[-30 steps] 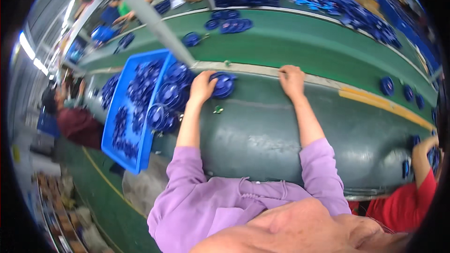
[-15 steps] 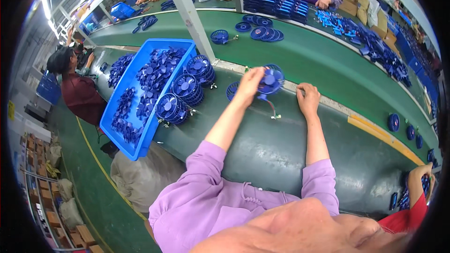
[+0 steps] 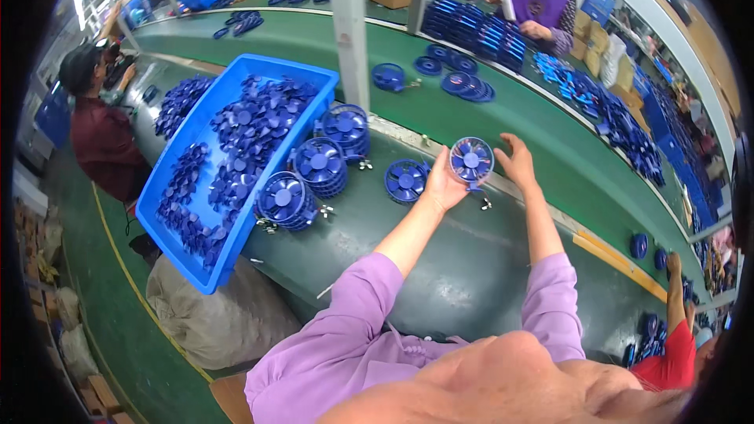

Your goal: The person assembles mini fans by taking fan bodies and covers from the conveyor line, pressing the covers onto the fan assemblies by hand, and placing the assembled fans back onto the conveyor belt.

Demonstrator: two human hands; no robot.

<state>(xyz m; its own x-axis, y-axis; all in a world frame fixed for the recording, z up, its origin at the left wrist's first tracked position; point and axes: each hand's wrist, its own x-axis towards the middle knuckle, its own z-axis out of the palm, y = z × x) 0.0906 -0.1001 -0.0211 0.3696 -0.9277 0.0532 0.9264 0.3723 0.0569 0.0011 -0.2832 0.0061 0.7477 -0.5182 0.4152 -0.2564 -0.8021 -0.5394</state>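
Note:
In my left hand [image 3: 448,187], turned palm up, rests a round blue fan head [image 3: 471,159] with blades inside its ring frame; the fingers close around its left side. A wire with a small whitish connector [image 3: 486,204] hangs below it. Just right of the fan head, my right hand [image 3: 518,165] is open with fingers apart, holding nothing. Another blue fan head [image 3: 406,181] lies on the dark worktop beside my left wrist. Farther left stand stacks of similar fan heads [image 3: 320,160], with loose wires and connectors beside them.
A large blue tray [image 3: 228,255] of loose blue fan blades [image 3: 263,118] sits at the left. Beyond a pale ledge, a green conveyor [image 3: 534,137] carries ring-shaped parts [image 3: 467,86]. A grey post [image 3: 351,39] rises ahead. Other people work across, at left and at right.
My left hand has turned palm up, bringing the fan head face-on to view. My right hand has lifted off the ledge beside it, fingers spreading. The view has shifted slightly.

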